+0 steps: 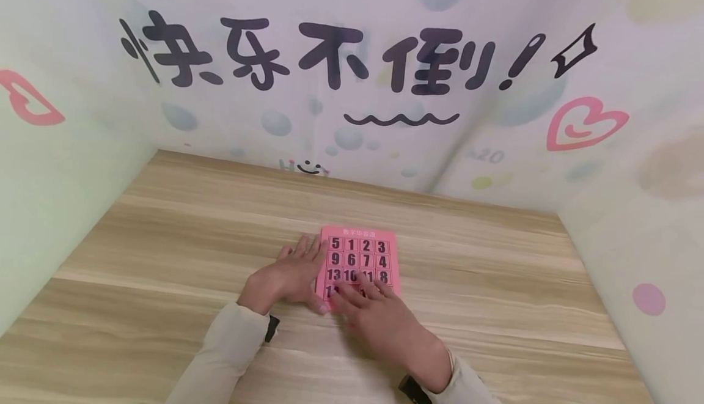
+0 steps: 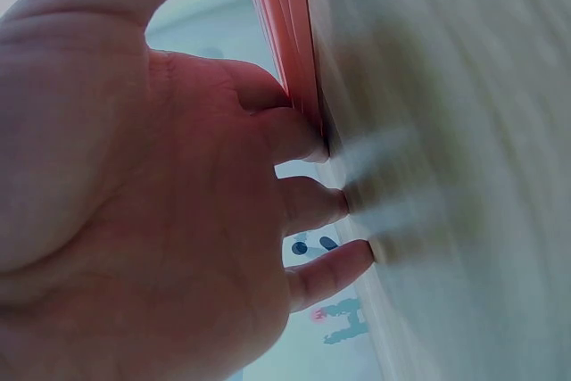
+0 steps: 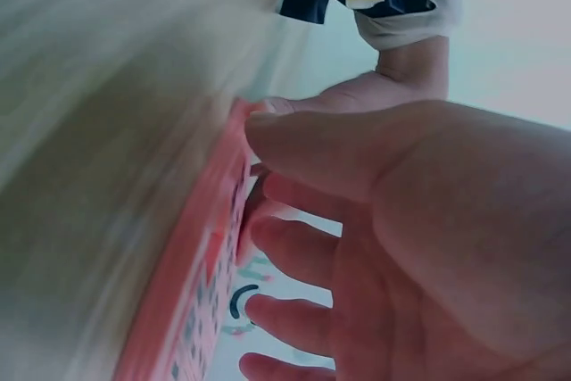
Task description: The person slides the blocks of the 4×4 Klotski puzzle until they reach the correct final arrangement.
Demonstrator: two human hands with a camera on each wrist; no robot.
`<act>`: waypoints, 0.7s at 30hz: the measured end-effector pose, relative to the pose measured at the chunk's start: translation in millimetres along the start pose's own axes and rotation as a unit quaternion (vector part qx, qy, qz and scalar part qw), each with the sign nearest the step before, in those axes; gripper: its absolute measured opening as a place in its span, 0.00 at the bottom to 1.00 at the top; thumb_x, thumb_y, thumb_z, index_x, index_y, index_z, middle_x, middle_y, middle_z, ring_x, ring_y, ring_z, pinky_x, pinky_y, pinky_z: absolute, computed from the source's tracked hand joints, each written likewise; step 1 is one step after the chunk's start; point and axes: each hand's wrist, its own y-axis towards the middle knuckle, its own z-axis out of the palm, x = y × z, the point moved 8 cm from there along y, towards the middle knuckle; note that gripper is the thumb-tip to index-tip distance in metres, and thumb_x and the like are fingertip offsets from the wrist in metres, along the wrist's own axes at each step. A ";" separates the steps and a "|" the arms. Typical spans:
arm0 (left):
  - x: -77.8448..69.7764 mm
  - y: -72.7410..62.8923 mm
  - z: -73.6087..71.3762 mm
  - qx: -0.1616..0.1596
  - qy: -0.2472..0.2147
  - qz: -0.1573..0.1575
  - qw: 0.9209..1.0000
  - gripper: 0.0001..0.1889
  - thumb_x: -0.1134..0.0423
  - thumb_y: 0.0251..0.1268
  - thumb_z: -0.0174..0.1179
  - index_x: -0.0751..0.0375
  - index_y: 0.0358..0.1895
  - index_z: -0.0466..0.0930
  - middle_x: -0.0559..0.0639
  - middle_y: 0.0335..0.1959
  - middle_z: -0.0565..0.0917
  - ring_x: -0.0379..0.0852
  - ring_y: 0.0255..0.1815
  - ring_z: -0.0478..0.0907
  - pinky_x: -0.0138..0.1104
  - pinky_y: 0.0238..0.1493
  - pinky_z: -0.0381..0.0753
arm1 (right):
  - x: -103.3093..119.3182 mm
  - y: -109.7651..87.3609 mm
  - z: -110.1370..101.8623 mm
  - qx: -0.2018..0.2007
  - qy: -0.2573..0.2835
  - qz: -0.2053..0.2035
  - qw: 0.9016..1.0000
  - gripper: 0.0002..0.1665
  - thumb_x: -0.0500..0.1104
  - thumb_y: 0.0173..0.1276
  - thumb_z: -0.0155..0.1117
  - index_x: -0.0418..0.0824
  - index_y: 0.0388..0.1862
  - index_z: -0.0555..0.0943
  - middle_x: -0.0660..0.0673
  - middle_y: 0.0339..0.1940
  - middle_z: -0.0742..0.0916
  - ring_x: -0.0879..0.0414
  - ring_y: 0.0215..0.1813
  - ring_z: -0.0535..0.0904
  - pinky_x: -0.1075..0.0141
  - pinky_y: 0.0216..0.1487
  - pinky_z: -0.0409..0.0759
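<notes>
A pink sliding number puzzle (image 1: pixel 359 253) lies flat on the wooden table, its upper rows reading 5 1 2 3, 9 6 7 4 and 13 10 11 8. Along its left side rests my left hand (image 1: pixel 299 275), fingers mostly straight, thumb at the near left corner. In the left wrist view, its fingertips touch the tabletop beside the puzzle's edge (image 2: pixel 290 33). Over the bottom rows lie the spread, slightly bent fingers of my right hand (image 1: pixel 387 327), hiding part of the lowest row. The right wrist view shows its thumb (image 3: pixel 294 136) by the near edge; exact finger contact is unclear.
The wood-grain tabletop (image 1: pixel 484 275) spreads around the puzzle. Behind it rises a pale printed backdrop (image 1: pixel 352 141) with large dark characters, and similar side walls (image 1: pixel 649 239) stand left and right. Dark bands (image 1: pixel 272 329) sit at both wrists.
</notes>
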 end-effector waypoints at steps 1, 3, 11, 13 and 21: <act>-0.3 0.2 -0.3 -0.001 0.001 0.001 1.000 0.65 0.44 0.47 0.75 0.66 0.80 0.40 0.61 0.81 0.39 0.61 0.81 0.30 0.56 0.79 0.37 | 0.8 0.8 0.7 -0.001 -0.002 -0.001 1.000 0.30 0.54 0.77 0.52 0.56 0.76 0.67 0.52 0.76 0.69 0.44 0.78 0.61 0.47 0.74 0.65; -0.6 0.6 -0.8 -0.002 0.001 0.003 1.000 0.65 0.44 0.46 0.75 0.67 0.79 0.40 0.61 0.81 0.39 0.62 0.81 0.30 0.57 0.79 0.38 | 2.2 1.4 1.7 -0.001 -0.005 -0.002 1.000 0.30 0.55 0.76 0.53 0.57 0.76 0.67 0.52 0.77 0.69 0.45 0.78 0.61 0.47 0.74 0.65; -1.1 0.4 -1.9 -0.009 0.001 0.006 1.000 0.65 0.45 0.45 0.76 0.67 0.79 0.41 0.62 0.81 0.41 0.63 0.81 0.32 0.57 0.79 0.39 | 4.3 1.9 5.3 0.004 -0.018 -0.005 1.000 0.31 0.57 0.74 0.55 0.58 0.75 0.68 0.52 0.76 0.71 0.45 0.77 0.64 0.47 0.73 0.67; -1.2 0.1 -2.1 -0.009 0.000 0.006 1.000 0.65 0.45 0.45 0.76 0.67 0.79 0.41 0.62 0.81 0.41 0.63 0.81 0.32 0.57 0.79 0.39 | 3.5 1.8 6.7 0.010 -0.015 -0.002 1.000 0.31 0.57 0.74 0.55 0.59 0.75 0.68 0.52 0.76 0.70 0.45 0.77 0.64 0.47 0.73 0.66; -1.4 -0.3 -2.6 -0.005 -0.004 0.006 1.000 0.65 0.45 0.46 0.76 0.67 0.79 0.40 0.62 0.81 0.39 0.63 0.81 0.31 0.57 0.79 0.39 | -0.1 -1.2 4.6 0.019 -0.003 0.006 1.000 0.29 0.56 0.75 0.54 0.58 0.73 0.70 0.51 0.75 0.71 0.43 0.76 0.66 0.47 0.71 0.70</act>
